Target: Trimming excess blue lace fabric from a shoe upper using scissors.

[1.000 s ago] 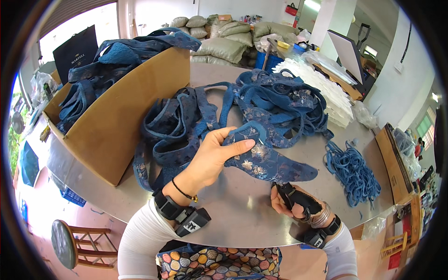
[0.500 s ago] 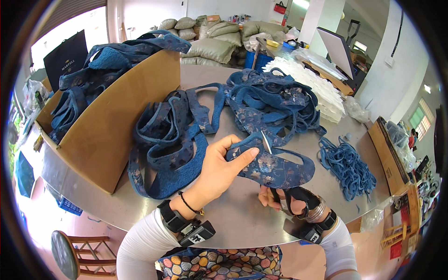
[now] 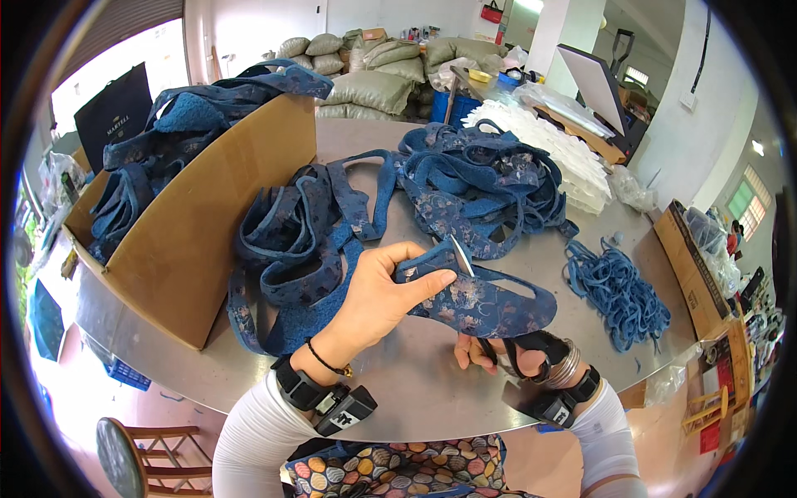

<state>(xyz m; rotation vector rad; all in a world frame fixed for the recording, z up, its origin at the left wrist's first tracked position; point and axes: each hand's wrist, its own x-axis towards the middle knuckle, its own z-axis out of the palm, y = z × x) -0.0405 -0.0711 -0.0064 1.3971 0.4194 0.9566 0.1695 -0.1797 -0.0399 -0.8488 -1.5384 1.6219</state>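
My left hand [image 3: 374, 295] pinches a blue flower-patterned fabric piece [image 3: 498, 305] between thumb and fingers, above the metal table. The piece is a long band whose far edge bends into a loop at its right end. My right hand [image 3: 498, 355], low and to the right, grips black-handled scissors [image 3: 462, 257]. Their bright blade tip sticks up past the fabric edge, just right of my left fingertips; the fabric hides the rest of the blades. Beyond my left hand lies a heap of wide blue fabric bands [image 3: 286, 220], and farther back a larger tangled heap [image 3: 490, 178].
A cardboard box [image 3: 220, 216] overflowing with blue bands stands on the left. Thin blue trimmed strips [image 3: 618, 295] lie in a pile on the right. White layered material [image 3: 544, 145] is stacked at the back right, and another carton [image 3: 693, 274] sits at the right edge.
The scissor tip has moved slightly left along the fabric edge, closer to my left fingers. Both hands keep their grips; the whole view has shifted a little.
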